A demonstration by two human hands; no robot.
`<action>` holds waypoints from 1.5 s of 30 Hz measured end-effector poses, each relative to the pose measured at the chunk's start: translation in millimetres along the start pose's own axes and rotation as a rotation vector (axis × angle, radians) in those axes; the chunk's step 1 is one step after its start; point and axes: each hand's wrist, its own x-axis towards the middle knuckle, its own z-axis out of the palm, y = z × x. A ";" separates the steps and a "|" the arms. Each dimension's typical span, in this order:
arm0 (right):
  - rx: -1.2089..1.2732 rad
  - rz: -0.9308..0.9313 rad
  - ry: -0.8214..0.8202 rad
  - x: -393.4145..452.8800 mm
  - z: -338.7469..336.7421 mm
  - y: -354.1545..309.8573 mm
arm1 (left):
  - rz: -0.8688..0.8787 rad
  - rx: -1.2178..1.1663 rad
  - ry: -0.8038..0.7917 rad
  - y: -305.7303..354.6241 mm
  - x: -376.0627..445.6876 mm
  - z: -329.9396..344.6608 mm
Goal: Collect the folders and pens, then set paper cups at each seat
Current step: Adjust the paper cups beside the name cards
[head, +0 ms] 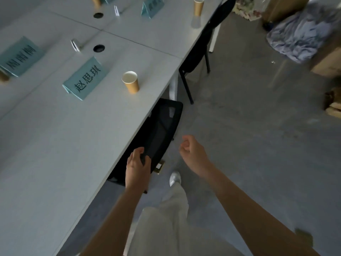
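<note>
A tan paper cup [130, 82] stands upright on the white table [55, 145] beside a teal name card [85, 78]. A second paper cup [198, 7] stands farther along the table edge, and a third [96, 1] is at the top. My left hand [137, 168] grips the top of a black mesh chair back [162, 133] tucked under the table. My right hand [192, 152] hangs over the floor to the right of the chair, fingers loosely curled, holding nothing. No folders or pens show.
More teal name cards [20, 58] [153, 6] stand on the table, with two round cable holes [99, 48]. Another black chair [203, 45] sits at the far seat. Cardboard boxes [328, 60] and crumpled cloth [302, 36] lie at the right on the grey floor.
</note>
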 end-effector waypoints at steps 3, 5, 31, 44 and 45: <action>-0.058 -0.039 -0.075 63.2 -2.8 -21.3 | -0.068 -0.016 0.029 6.5 49.4 7.0; -0.093 -0.062 -0.120 95.7 -5.0 -36.1 | -0.086 -0.003 0.036 14.8 77.2 8.2; -0.358 -0.540 -0.753 433.3 31.5 -158.3 | -0.643 0.219 0.169 77.2 317.1 103.7; -0.454 -0.667 -0.769 450.9 83.3 -169.3 | -0.696 0.315 0.160 57.0 319.7 117.3; -0.446 -0.679 -0.773 452.8 83.0 -171.6 | -0.683 0.331 0.187 55.6 322.0 115.7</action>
